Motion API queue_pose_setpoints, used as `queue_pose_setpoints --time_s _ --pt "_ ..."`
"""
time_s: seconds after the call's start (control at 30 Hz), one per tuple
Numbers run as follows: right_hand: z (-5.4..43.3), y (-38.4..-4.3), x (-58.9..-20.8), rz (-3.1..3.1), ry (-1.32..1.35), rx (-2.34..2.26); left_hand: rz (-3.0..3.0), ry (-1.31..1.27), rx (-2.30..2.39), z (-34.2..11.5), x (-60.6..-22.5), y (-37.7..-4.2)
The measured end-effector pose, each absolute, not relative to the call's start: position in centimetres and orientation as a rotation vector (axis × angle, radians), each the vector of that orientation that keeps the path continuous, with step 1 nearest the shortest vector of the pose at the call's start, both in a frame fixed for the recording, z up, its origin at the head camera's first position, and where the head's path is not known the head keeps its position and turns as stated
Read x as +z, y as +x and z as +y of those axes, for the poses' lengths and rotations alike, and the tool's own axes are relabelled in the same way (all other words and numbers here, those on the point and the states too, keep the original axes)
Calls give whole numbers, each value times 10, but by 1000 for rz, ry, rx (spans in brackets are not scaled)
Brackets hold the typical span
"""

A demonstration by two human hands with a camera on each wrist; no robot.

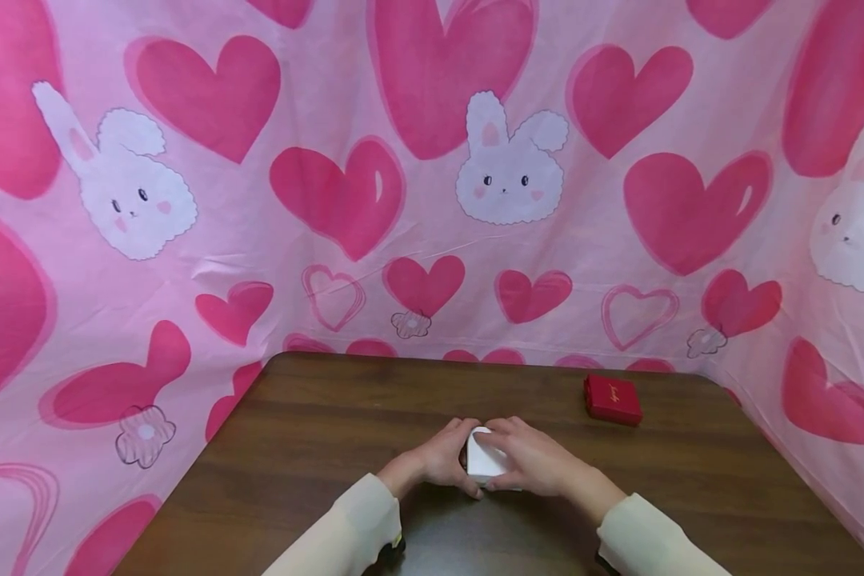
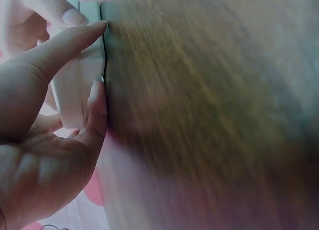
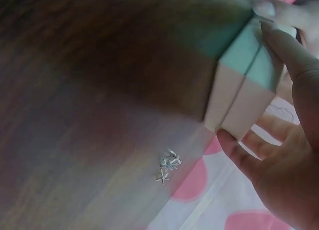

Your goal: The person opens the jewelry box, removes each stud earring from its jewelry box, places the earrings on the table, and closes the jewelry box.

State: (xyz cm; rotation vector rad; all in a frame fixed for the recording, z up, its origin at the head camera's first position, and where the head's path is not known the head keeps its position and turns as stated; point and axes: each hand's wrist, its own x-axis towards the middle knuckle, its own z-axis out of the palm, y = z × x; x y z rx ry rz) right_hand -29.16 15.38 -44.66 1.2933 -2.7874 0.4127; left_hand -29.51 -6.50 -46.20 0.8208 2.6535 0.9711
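Note:
A small white box (image 1: pixel 484 459) sits on the brown table between my two hands. In the right wrist view, a straight seam runs round the side of the box (image 3: pixel 244 75). My left hand (image 1: pixel 448 453) grips its left side, thumb at the near edge and fingers at the far side. Opposite it, my right hand (image 1: pixel 536 456) grips the box with thumb and fingers spread across it, hiding part of the top. The left wrist view shows both thumbs close together on the box's near side (image 2: pixel 75 85).
A red box (image 1: pixel 614 399) with gold lettering lies at the table's back right. Several small silvery star-shaped pieces (image 3: pixel 168 166) rest on the wood in the right wrist view. Pink heart-and-rabbit cloth (image 1: pixel 432 200) hangs behind and beside the table (image 1: pixel 317 448).

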Motion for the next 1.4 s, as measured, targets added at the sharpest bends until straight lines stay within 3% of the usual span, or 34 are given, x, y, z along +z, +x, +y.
queue_pose_setpoints --time_s 1.4 --pt "144 -299 -456 -2868 1229 590 2662 734 924 -74 -458 -298"
